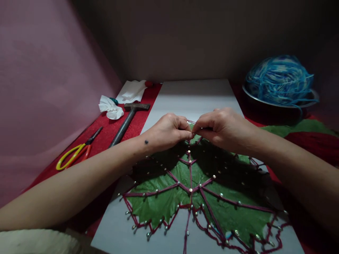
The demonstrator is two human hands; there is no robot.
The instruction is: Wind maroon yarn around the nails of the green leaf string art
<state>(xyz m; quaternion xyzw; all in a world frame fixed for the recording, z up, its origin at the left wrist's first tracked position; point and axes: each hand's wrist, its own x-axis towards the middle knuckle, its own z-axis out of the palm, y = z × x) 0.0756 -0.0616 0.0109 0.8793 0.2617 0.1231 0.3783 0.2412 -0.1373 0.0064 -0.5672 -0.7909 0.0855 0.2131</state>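
Hands met over the far tip of a green leaf [169, 201] that lay flat on a pale board [196, 95], pinned there by rows of small nails [221, 194]. Dark red yarn [159, 192] ran from nail to nail along the leaf's veins and around its jagged edge, so the nails seemed to serve as posts that kept each strand taut and on its line. The left hand [168, 131] had its fingers curled shut, thumb and forefinger pinched on the yarn just above the leaf's top point. The right hand [222, 128] faced it, fingers likewise closed in a pinch on the same strand, the fingertips of both hands touching. Held that close together, the two pinches looked suited to a fine bit of work, such as looping or knotting the strand at a nail, though the exact nail was hidden behind the fingers. Both forearms reached in low across the leaf, casting shadow on its upper half.

Left of the leaf, on a red cloth [111, 130], a hammer [127, 123] lay with its head away from the person, and nearer the person than the hammer lay yellow-handled scissors [76, 153]. Beyond the hammer sat crumpled white tissue [111, 108]. Right of the leaf and farther back, a ball of blue yarn [278, 80] rested in a metal bowl [275, 109], probably to stop it rolling.
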